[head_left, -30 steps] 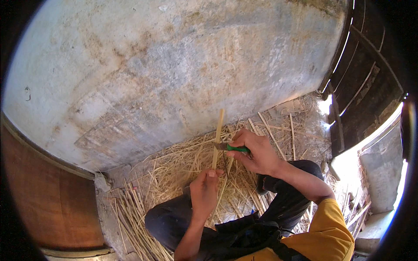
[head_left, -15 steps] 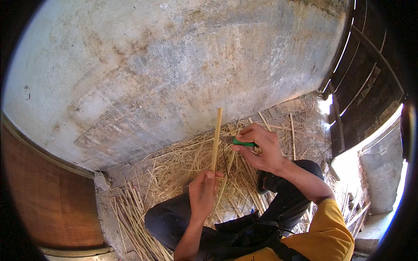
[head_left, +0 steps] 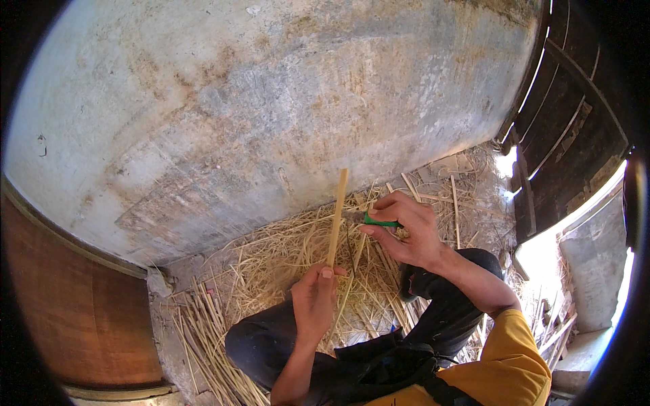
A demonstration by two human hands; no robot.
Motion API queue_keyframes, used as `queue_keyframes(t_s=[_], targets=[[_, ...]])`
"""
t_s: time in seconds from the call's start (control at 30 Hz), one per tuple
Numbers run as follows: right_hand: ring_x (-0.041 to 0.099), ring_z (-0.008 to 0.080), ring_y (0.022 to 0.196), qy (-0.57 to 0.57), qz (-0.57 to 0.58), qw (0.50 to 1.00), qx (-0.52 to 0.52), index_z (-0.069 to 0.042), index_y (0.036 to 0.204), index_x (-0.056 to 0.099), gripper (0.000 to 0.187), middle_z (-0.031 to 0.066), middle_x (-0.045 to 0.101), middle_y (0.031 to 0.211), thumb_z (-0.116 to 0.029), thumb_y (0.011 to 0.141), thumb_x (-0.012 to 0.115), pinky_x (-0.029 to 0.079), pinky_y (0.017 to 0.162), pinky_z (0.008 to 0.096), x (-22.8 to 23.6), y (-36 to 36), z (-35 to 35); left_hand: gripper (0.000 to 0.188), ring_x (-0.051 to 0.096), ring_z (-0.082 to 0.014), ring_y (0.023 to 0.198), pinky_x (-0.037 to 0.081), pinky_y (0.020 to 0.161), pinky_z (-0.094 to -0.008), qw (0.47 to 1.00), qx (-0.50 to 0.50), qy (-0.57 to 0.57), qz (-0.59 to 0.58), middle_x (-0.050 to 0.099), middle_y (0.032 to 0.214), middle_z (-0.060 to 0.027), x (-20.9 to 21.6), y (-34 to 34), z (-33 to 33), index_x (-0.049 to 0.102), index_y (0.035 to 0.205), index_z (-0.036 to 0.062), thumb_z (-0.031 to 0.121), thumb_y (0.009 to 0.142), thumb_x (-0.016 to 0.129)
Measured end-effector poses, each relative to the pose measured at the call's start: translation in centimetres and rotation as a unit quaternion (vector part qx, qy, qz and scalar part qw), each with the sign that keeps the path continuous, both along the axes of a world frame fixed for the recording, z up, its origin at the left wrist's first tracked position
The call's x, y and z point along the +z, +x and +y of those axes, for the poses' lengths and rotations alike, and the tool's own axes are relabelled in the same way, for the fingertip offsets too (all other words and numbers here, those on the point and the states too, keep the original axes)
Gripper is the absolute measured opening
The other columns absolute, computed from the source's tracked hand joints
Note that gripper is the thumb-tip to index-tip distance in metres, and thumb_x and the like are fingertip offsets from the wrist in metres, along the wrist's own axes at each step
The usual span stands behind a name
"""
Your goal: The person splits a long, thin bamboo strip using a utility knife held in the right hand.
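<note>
Upright in front of me stands a flat, pale bamboo strip (head_left: 338, 215). My left hand (head_left: 314, 298) is closed around its lower end, thumb on top. To the right, my right hand (head_left: 407, 229) grips a green-handled knife (head_left: 380, 220) between thumb and fingers. Its short, dull blade points left toward the strip's middle; whether it touches the strip I cannot tell. Beneath both hands lies a heap of thin bamboo shavings (head_left: 271, 260) on the floor.
A stained plaster wall (head_left: 271, 122) rises just beyond the shavings. Several long strips (head_left: 215, 338) lie in a bundle at lower left, beside a brown wooden panel (head_left: 81, 304). Dark wooden boards (head_left: 569, 128) stand at right. My bent legs (head_left: 261, 342) frame the work area.
Almost everything holds still. The bamboo strip's lower part has shifted very slightly left, and the strip leans a touch more to the right.
</note>
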State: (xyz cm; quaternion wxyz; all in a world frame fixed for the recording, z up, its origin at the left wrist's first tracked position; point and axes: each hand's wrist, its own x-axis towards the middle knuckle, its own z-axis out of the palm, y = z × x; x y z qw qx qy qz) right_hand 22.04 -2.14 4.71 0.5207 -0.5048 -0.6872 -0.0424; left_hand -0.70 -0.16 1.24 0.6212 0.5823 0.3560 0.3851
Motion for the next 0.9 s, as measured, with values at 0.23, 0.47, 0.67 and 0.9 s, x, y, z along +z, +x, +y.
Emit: queue_keyframes(t_s=[0.23, 0.47, 0.67, 0.9], targets=[[0.069, 0.0213, 0.072, -0.005, -0.001, 1.000, -0.006, -0.009, 0.097, 0.068, 0.025, 0.0069, 0.068, 0.093, -0.011, 0.079, 0.084, 0.053, 0.055, 0.0312, 0.24, -0.04, -0.07, 0.030, 0.039, -0.0023, 0.060, 0.030, 0.054, -0.0221, 0.999, 0.019, 0.014, 0.043, 0.046, 0.067, 0.0071, 0.59, -0.12, 0.02, 0.069, 0.100, -0.0003, 0.025, 0.107, 0.054], [0.070, 0.0215, 0.072, -0.003, 0.003, 1.000, -0.009, -0.008, 0.095, 0.069, 0.023, 0.0059, 0.068, 0.092, -0.011, 0.079, 0.084, 0.053, 0.056, 0.0317, 0.34, -0.04, -0.07, 0.026, 0.042, -0.0049, 0.062, 0.033, 0.055, -0.0246, 0.987, 0.059, 0.106, 0.103, 0.053, 0.067, 0.0028, 0.61, -0.11, 0.10, 0.070, 0.094, -0.0008, 0.019, 0.105, 0.058], [0.070, 0.0215, 0.071, -0.010, 0.005, 1.000, -0.015, -0.008, 0.094, 0.068, 0.022, 0.0060, 0.068, 0.090, -0.010, 0.079, 0.084, 0.053, 0.056, 0.0315, 0.56, -0.01, -0.14, 0.018, 0.047, -0.0079, 0.061, 0.040, 0.057, -0.0261, 0.967, 0.078, 0.192, 0.148, 0.058, 0.068, -0.0059, 0.22, 0.06, 0.09, 0.070, 0.096, -0.0011, 0.014, 0.102, 0.061], [0.070, 0.0252, 0.072, -0.024, 0.029, 0.998, -0.045, -0.006, 0.096, 0.066, 0.022, 0.0091, 0.069, 0.090, -0.011, 0.083, 0.082, 0.055, 0.060, 0.0333, 0.51, 0.09, -0.17, 0.015, 0.050, -0.0109, 0.060, 0.042, 0.057, -0.0278, 0.962, 0.071, 0.201, 0.171, 0.060, 0.069, -0.0094, 0.34, 0.38, 0.03, 0.070, 0.097, -0.0014, 0.011, 0.099, 0.063]])
